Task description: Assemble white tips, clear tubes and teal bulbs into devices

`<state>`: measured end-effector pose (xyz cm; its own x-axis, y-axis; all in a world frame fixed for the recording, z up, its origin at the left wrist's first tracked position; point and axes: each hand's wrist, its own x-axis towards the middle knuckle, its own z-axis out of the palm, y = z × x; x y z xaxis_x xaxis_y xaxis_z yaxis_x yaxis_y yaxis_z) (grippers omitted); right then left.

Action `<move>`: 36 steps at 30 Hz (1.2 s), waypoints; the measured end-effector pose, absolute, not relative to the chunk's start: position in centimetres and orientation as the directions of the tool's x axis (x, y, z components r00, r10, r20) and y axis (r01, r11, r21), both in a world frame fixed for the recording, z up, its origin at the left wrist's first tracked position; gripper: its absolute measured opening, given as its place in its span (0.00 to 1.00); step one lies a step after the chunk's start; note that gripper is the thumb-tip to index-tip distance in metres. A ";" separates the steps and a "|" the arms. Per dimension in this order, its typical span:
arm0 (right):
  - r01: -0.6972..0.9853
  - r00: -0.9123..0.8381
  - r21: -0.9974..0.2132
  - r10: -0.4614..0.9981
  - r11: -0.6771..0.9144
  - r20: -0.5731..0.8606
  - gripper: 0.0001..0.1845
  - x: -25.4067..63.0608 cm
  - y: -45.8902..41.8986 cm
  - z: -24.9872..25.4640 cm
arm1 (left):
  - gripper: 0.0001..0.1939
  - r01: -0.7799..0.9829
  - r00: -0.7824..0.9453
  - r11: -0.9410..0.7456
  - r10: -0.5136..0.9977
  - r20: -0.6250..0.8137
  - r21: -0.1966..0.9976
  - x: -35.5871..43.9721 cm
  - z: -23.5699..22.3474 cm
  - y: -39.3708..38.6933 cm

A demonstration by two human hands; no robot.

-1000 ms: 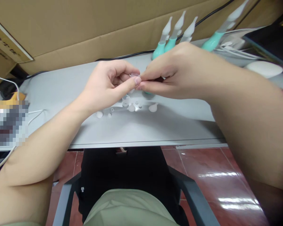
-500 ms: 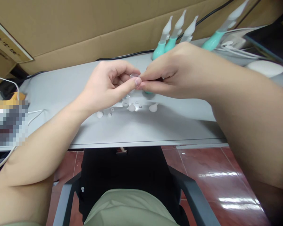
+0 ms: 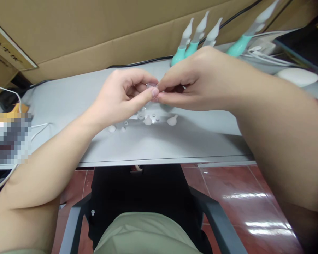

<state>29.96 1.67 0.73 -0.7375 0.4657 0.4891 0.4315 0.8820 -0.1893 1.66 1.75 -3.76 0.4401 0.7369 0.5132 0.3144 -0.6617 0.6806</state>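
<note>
Over the grey table, my left hand (image 3: 129, 93) pinches a small clear plastic piece (image 3: 151, 85) between thumb and fingers. My right hand (image 3: 190, 81) meets it from the right, its thumb and index finger closed at the piece's right side; what lies between them is mostly hidden. Below the hands, several small parts lie on the table: a white teardrop-shaped tip (image 3: 172, 120), a second white tip (image 3: 147, 120), a white round piece (image 3: 112, 129) and small rings (image 3: 126, 123).
Several teal bulbs with white pointed tips (image 3: 179, 54) stand at the back, and another leans farther right (image 3: 240, 46). A black cable (image 3: 140, 63) runs along the cardboard wall (image 3: 95, 31). A white oval object (image 3: 298, 77) and a dark screen-like panel (image 3: 307, 46) lie at right.
Both hands stay in almost the same place. The right thumb and fingers have shifted slightly against the clear piece, and the teal spot below them shows less.
</note>
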 end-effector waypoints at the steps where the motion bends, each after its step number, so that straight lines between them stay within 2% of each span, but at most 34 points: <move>1: 0.444 -0.734 -0.189 0.476 0.876 0.484 0.23 29.9 1.6 0.7 | 0.27 0.313 0.441 -0.661 0.737 0.512 0.682 1.7 -3.6 1.7; 7: 0.513 -0.715 -0.200 0.545 0.835 0.439 0.24 29.6 1.1 1.1 | 0.30 0.318 0.448 -0.666 0.733 0.513 0.675 1.6 -3.6 1.8; 11: 0.543 -0.684 -0.279 0.610 0.792 0.400 0.21 29.5 0.8 1.3 | 0.31 0.308 0.394 -0.657 0.746 0.536 0.688 1.5 -4.3 2.6; 17: 0.512 -0.651 -0.391 0.643 0.765 0.404 0.16 29.7 1.1 1.3 | 0.21 0.292 0.334 -0.649 0.757 0.561 0.703 2.0 -4.3 2.6; 21: 0.500 -0.649 -0.415 0.646 0.760 0.402 0.16 29.8 1.3 1.3 | 0.16 0.291 0.314 -0.642 0.765 0.563 0.709 2.2 -3.5 1.9; 29: 0.453 -0.679 -0.412 0.606 0.790 0.415 0.13 30.0 2.0 1.1 | 0.18 0.304 0.312 -0.643 0.765 0.564 0.703 2.6 -3.3 1.4; 36: 0.489 -0.649 -0.401 0.630 0.775 0.426 0.14 29.9 1.4 1.3 | 0.26 0.260 0.327 -0.608 0.786 0.524 0.750 2.5 -3.0 0.9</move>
